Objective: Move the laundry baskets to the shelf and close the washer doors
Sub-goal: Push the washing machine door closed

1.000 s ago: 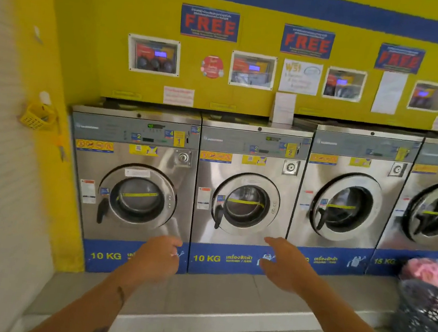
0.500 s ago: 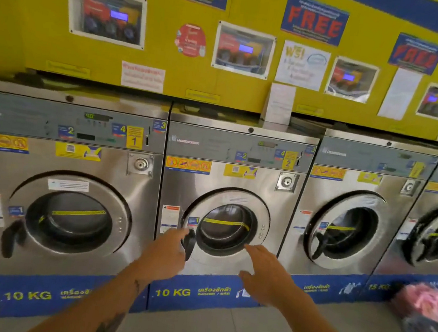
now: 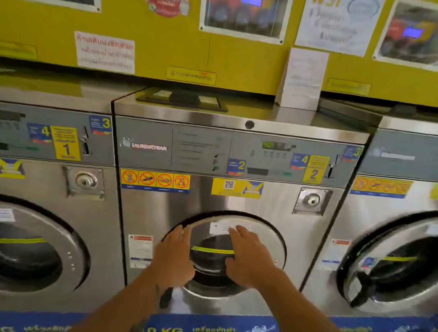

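Observation:
Washer number 2 (image 3: 241, 154) fills the middle of the head view. Its round steel door (image 3: 271, 244) stands slightly ajar, with a dark gap along the upper left rim. My left hand (image 3: 173, 257) lies on the door's left edge with fingers stretched upward; the black door handle (image 3: 165, 300) pokes out below my wrist. My right hand (image 3: 250, 258) rests flat on the door glass, fingers spread. Neither hand holds anything. No laundry basket is in view.
Washer number 1 (image 3: 30, 184) stands at the left, its door (image 3: 39, 226) showing a dark gap at the top. The third washer's door (image 3: 404, 266) at the right hangs ajar. A yellow wall with signs (image 3: 105, 52) runs behind the machines.
I have stepped closer to washer number 2. Both hands rose from near its base onto the door. The basket of pink laundry at the right has left the view.

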Demonstrator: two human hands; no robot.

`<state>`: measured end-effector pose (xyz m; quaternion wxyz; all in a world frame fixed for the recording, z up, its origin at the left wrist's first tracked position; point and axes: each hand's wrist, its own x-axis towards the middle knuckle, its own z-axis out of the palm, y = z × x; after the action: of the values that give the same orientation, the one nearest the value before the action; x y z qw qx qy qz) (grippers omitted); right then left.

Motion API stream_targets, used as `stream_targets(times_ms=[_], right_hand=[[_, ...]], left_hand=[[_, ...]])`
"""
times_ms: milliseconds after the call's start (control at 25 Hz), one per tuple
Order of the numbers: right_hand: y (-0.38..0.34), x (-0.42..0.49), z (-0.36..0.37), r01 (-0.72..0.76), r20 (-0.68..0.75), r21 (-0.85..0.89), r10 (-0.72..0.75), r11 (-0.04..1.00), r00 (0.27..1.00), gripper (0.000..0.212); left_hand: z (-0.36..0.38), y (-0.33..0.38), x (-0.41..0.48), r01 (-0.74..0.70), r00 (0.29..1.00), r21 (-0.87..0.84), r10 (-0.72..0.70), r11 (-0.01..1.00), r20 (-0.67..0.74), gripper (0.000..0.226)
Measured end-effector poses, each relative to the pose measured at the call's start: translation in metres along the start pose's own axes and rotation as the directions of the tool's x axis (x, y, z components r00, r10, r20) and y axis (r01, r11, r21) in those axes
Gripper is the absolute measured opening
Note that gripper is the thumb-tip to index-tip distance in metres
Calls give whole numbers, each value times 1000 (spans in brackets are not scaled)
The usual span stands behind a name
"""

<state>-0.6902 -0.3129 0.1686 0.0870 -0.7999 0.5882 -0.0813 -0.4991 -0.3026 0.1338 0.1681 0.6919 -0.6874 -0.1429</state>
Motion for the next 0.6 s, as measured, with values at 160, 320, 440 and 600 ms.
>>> stream_targets(times_ms=[160, 320, 440, 600], right_hand=[[36, 69, 25, 105, 45, -118, -101, 987, 994, 99], [58, 100, 62, 168, -25, -206, -176, 964, 984, 114], [62, 107, 77, 190, -88, -233, -215, 954, 973, 114], [62, 109, 80, 176, -120, -211, -204, 962, 971, 114]], left_hand=[[34, 16, 54, 137, 990, 29, -138, 990, 30, 100], [68, 14, 74, 164, 983, 16, -162, 986, -80, 102], [77, 5, 78, 126, 967, -87, -142, 988, -212, 87], [82, -1, 80, 117, 955, -184, -161, 976, -248, 85]])
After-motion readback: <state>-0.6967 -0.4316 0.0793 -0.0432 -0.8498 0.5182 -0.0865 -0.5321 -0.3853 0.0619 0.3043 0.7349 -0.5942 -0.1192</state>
